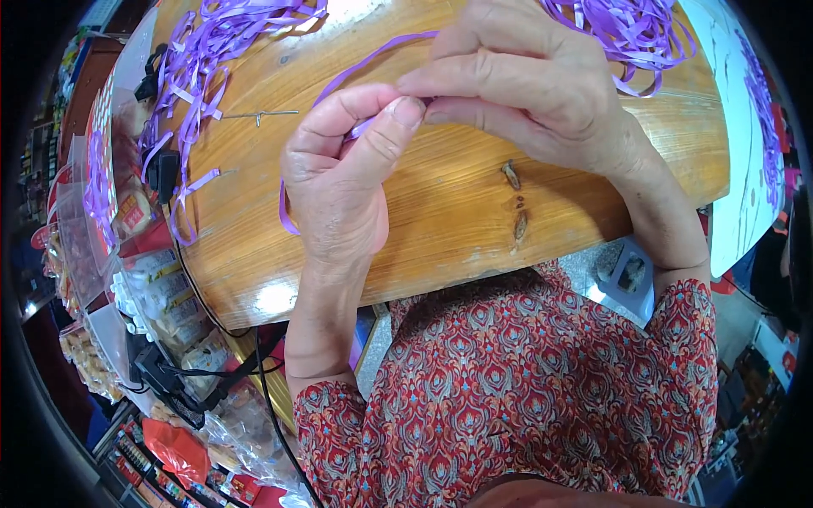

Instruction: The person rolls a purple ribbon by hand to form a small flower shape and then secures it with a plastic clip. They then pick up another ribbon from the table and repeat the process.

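Observation:
My left hand (pixel 343 169) is closed, with a purple ribbon (pixel 362 62) pinched between thumb and bent fingers. One length of this ribbon arcs over the table behind the hand, and another bit hangs down beside the wrist. My right hand (pixel 542 89) meets it from the right, thumb and forefinger pinched together at the left thumb's tip. A sliver of purple shows between those fingertips; the exact grip is partly hidden. Beyond the left hand, a thin metal rod (pixel 275 113) with a small crosspiece lies on the wooden table (pixel 440 229).
Tangled purple ribbon piles lie at the far left (pixel 190 63) and far right (pixel 631 34). Black cables (pixel 165 173) run along the table's left edge. Bagged goods (pixel 161 284) stand beside that edge. A white marbled board (pixel 737 169) adjoins the right side.

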### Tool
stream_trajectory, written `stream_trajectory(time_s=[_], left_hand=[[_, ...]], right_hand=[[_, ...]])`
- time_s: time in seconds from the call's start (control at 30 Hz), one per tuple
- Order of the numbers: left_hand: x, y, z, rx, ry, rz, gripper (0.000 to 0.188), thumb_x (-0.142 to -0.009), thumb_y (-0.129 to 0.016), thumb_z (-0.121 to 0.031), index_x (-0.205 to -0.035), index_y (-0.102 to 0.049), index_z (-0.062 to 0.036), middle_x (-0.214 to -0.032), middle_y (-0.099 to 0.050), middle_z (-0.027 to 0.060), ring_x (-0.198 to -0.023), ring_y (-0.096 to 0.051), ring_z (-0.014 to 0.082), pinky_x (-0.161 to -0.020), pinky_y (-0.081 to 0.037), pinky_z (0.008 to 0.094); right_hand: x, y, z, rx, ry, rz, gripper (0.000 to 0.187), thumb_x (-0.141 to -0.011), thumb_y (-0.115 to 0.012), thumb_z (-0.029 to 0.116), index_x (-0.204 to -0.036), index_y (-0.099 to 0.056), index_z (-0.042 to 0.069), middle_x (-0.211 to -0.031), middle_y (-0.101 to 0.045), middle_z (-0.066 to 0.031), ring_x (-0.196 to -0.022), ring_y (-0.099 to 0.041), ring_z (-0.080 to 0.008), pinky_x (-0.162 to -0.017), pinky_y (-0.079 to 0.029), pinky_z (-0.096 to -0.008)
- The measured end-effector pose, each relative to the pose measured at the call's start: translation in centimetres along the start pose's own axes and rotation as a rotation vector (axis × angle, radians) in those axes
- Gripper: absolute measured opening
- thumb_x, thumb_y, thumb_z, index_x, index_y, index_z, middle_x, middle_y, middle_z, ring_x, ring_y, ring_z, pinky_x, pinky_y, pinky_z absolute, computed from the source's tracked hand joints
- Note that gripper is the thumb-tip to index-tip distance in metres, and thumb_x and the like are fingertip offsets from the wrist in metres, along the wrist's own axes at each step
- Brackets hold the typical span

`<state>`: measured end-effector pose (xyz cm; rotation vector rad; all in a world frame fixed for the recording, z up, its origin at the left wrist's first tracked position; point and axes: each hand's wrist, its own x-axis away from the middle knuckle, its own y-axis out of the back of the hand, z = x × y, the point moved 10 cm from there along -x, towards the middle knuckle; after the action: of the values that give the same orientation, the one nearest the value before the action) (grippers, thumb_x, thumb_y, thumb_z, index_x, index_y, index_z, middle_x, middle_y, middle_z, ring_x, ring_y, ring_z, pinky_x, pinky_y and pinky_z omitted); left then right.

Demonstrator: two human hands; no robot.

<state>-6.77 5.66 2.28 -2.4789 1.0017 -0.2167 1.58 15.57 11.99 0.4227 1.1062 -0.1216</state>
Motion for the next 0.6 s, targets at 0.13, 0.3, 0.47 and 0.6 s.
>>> stream_trajectory(time_s=[0.13,0.3,0.47,0.6], left_hand=[[0.0,1.2,0.2,-0.061,0.020,-0.038,0.015,-0.077,-0.067,0.004,-0.091,-0.065,0.0013,-0.082,-0.064,0.0029,-0.072,-0.057,0.0061,-0.065,-0.045,0.0171],[-0.1,1.3,-0.3,-0.145,-0.021,-0.064,0.012,-0.076,-0.067,0.004,-0.088,-0.066,0.0011,-0.081,-0.064,0.0020,-0.071,-0.056,0.0053,-0.064,-0.044,0.0165],[-0.6,2.8,-0.9,-0.121,-0.033,-0.099,0.012,-0.076,-0.068,0.002,-0.087,-0.067,-0.0005,-0.076,-0.063,-0.0011,-0.065,-0.052,0.0019,-0.056,-0.038,0.0143],[-0.2,2.2,-0.9,-0.167,-0.022,-0.100,0.012,-0.076,-0.068,0.002,-0.087,-0.067,-0.0012,-0.075,-0.062,-0.0022,-0.062,-0.050,0.0006,-0.053,-0.035,0.0136]], right_hand=[[-1.3,-1.4,3.8,0.646,0.151,0.202,0.015,-0.070,-0.068,0.005,-0.084,-0.063,0.002,-0.082,-0.059,-0.0081,-0.081,-0.059,-0.0220,-0.063,-0.042,-0.0298],[-0.9,-0.1,0.6,0.463,-0.362,0.231,0.011,-0.070,-0.067,0.003,-0.078,-0.060,0.003,-0.081,-0.058,-0.0079,-0.082,-0.059,-0.0239,-0.066,-0.041,-0.0314],[0.3,1.4,-1.3,0.509,-0.383,0.223,0.017,-0.073,-0.070,0.008,-0.089,-0.065,0.004,-0.085,-0.062,-0.0090,-0.078,-0.060,-0.0211,-0.063,-0.045,-0.0259],[-0.1,1.5,-1.9,0.411,-0.504,0.196,0.025,-0.073,-0.072,0.012,-0.096,-0.065,0.004,-0.086,-0.063,-0.0089,-0.076,-0.060,-0.0191,-0.059,-0.046,-0.0234]])
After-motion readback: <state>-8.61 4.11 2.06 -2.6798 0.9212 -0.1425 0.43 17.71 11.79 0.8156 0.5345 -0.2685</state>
